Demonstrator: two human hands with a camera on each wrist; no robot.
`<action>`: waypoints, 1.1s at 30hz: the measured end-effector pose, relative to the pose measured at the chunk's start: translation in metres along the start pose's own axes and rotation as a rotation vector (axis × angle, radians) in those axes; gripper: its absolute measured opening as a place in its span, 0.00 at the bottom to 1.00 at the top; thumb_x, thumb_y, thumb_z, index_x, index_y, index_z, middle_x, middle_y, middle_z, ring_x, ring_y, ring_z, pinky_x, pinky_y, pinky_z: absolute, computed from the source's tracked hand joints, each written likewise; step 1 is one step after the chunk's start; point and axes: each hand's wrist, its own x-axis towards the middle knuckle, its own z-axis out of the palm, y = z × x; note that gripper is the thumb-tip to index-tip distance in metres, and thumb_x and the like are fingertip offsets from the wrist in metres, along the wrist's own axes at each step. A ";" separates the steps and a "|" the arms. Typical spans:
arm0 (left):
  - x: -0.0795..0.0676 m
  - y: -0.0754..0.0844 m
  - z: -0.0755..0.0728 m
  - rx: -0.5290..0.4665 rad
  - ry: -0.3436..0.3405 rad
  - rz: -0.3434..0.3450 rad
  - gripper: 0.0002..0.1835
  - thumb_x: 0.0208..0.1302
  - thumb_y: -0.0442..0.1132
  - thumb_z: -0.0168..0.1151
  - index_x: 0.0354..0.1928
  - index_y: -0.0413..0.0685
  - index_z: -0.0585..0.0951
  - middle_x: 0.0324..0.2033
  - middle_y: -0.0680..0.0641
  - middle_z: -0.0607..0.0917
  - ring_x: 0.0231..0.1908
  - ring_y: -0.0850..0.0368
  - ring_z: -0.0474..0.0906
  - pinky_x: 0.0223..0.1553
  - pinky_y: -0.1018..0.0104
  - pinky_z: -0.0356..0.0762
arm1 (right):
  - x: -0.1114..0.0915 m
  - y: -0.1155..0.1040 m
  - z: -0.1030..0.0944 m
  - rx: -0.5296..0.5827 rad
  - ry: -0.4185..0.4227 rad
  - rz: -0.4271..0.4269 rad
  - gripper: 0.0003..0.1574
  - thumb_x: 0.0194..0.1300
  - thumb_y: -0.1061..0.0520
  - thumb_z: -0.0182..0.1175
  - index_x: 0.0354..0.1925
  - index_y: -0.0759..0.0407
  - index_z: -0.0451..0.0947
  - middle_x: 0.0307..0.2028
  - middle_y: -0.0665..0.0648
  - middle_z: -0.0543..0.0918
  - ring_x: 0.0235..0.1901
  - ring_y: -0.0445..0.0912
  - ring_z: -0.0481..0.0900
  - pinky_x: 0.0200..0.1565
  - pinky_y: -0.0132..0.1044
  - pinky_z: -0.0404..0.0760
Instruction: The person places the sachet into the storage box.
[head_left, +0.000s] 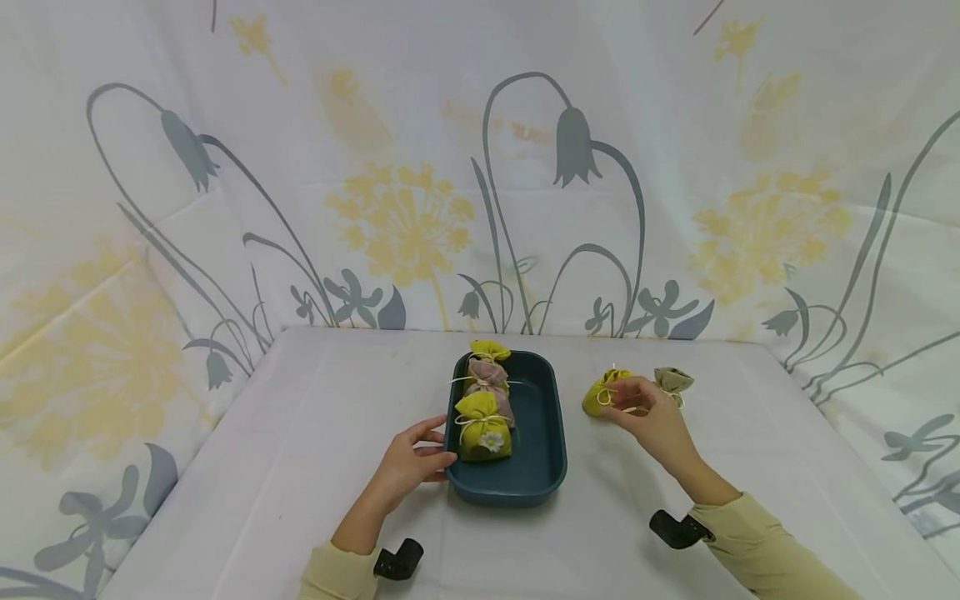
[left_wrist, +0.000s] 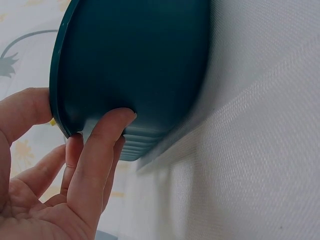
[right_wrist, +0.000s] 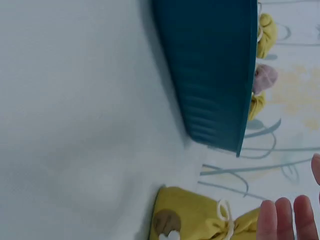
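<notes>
The left hand point(head_left: 411, 458) grips the left rim of one teal tray point(head_left: 542, 479); three pouches point(head_left: 486, 405) line that side. Across open desk point(head_left: 592, 475), the right hand point(head_left: 656, 417), thumb and fingers parted, is at one yellow pouch point(head_left: 595, 400); one olive pouch point(head_left: 672, 380) is beyond.

Inside the tray point(head_left: 538, 433), three pouches point(head_left: 489, 379) line the left; two other pouches point(head_left: 672, 381) sit to its right.

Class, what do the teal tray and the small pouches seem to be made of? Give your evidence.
Teal tray: probably plastic, smooth with a soft sheen; its even rim and ridged side look moulded.
Pouches: apparently cloth, matt; they crease and gather at the neck. Fibre unclear.
</notes>
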 end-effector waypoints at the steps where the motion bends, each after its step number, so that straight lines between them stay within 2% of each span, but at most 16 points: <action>1: 0.000 0.000 0.000 0.000 0.001 0.000 0.34 0.56 0.30 0.65 0.66 0.39 0.65 0.46 0.39 0.71 0.42 0.52 0.78 0.35 0.57 0.83 | -0.002 0.001 -0.002 -0.005 0.007 -0.004 0.22 0.52 0.63 0.69 0.45 0.69 0.74 0.37 0.62 0.78 0.37 0.48 0.77 0.36 0.24 0.77; 4: 0.000 -0.001 0.000 -0.004 0.000 0.001 0.34 0.56 0.30 0.66 0.66 0.39 0.65 0.46 0.38 0.70 0.42 0.52 0.78 0.35 0.57 0.83 | -0.006 0.007 -0.009 -0.019 0.038 -0.025 0.21 0.52 0.65 0.69 0.44 0.69 0.75 0.36 0.63 0.78 0.35 0.41 0.76 0.35 0.23 0.77; 9: 0.000 -0.002 -0.001 -0.005 -0.006 0.003 0.34 0.56 0.30 0.66 0.65 0.40 0.65 0.46 0.38 0.70 0.43 0.52 0.78 0.36 0.57 0.83 | -0.011 0.018 -0.021 -0.029 0.092 -0.011 0.21 0.53 0.65 0.68 0.45 0.68 0.75 0.35 0.64 0.78 0.33 0.33 0.75 0.35 0.21 0.77; 20: 0.001 0.000 -0.001 -0.004 -0.005 -0.004 0.34 0.56 0.30 0.66 0.66 0.41 0.65 0.45 0.39 0.70 0.42 0.53 0.78 0.36 0.57 0.83 | -0.018 0.036 -0.050 -0.131 0.202 0.025 0.22 0.55 0.63 0.67 0.48 0.68 0.75 0.35 0.65 0.78 0.32 0.28 0.72 0.33 0.17 0.74; 27: 0.000 0.001 0.000 -0.013 -0.006 0.001 0.34 0.56 0.30 0.66 0.65 0.40 0.65 0.45 0.38 0.70 0.42 0.52 0.78 0.36 0.58 0.83 | -0.016 0.051 -0.058 -0.159 0.257 0.073 0.25 0.55 0.61 0.68 0.49 0.70 0.75 0.35 0.65 0.78 0.31 0.24 0.70 0.32 0.15 0.73; 33: 0.000 0.000 -0.001 -0.001 -0.009 0.001 0.35 0.56 0.30 0.66 0.65 0.39 0.65 0.45 0.38 0.70 0.42 0.52 0.78 0.36 0.58 0.83 | -0.008 0.063 -0.063 -0.188 0.274 0.133 0.27 0.59 0.57 0.65 0.53 0.69 0.73 0.38 0.64 0.77 0.32 0.24 0.68 0.28 0.18 0.72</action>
